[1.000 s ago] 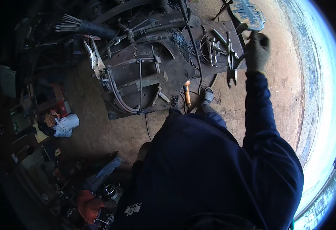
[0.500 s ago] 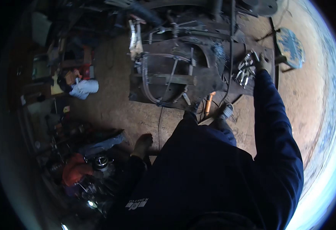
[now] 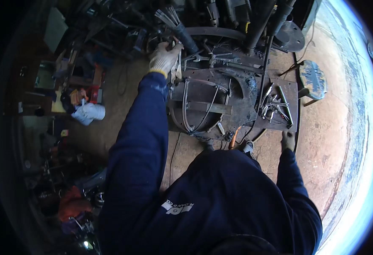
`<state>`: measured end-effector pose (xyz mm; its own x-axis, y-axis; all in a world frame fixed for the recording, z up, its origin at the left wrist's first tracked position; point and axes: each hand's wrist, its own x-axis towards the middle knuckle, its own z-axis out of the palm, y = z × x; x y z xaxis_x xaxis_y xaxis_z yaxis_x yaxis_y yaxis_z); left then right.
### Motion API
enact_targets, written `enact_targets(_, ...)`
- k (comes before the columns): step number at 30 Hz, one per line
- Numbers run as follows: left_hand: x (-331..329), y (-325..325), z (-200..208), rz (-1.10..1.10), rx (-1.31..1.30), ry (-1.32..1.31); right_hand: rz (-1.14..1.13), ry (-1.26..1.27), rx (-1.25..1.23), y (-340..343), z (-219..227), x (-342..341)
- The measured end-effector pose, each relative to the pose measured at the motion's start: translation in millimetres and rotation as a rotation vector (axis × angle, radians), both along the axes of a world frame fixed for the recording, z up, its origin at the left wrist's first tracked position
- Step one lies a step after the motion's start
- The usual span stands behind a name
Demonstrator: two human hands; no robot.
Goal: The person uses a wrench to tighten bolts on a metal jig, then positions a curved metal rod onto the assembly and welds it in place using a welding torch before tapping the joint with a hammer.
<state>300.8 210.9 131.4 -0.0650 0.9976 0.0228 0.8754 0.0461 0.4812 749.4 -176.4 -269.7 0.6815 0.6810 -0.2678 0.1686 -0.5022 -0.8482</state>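
At the far left corner of the dark metal workbench [image 3: 242, 97] is my left hand [image 3: 164, 58], in a pale knit glove with a yellow cuff. Its fingers are curled at the upper end of upright silver clamp-like tools [image 3: 176, 70], which the hand partly hides. My right hand [image 3: 287, 141], gloved and in shadow, is at the bench's near right edge; its fingers are too dark to read. Just beyond it lies a pile of silver locking pliers [image 3: 273, 107], beside a long thin metal bar [image 3: 285, 105]. A curved metal frame [image 3: 199, 104] rests on the bench's left half.
Open-ended wrenches [image 3: 212, 58] lie along the back, near a tube of thin rods [image 3: 182, 36]. A dark cable [image 3: 264, 68] crosses the bench. A worn stool [image 3: 313, 80] stands to the right. An orange-handled tool [image 3: 234, 138] is at the front edge.
My left hand has risen from low beside my body to the bench's far left corner. My right hand has drawn back from the pliers to the near edge. The view has shifted.
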Motion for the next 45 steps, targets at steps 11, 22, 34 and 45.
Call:
enact_targets(11, 31, 44, -18, -0.010, -0.186, 0.077, 0.604, 0.068, -0.749, -254, -88, -72)
enact_targets(22, 13, 4, -13, -0.065, 0.285, -0.944, -0.104, 0.548, -0.180, -78, 48, -89)
enact_targets(34, 98, -144, 71, -0.588, 0.345, -1.366, 0.183, 0.251, 0.771, 63, 299, -193)
enact_targets(45, 96, -222, -2, -0.996, -0.064, -0.408, -0.302, 0.606, 0.062, 7, 201, -147)
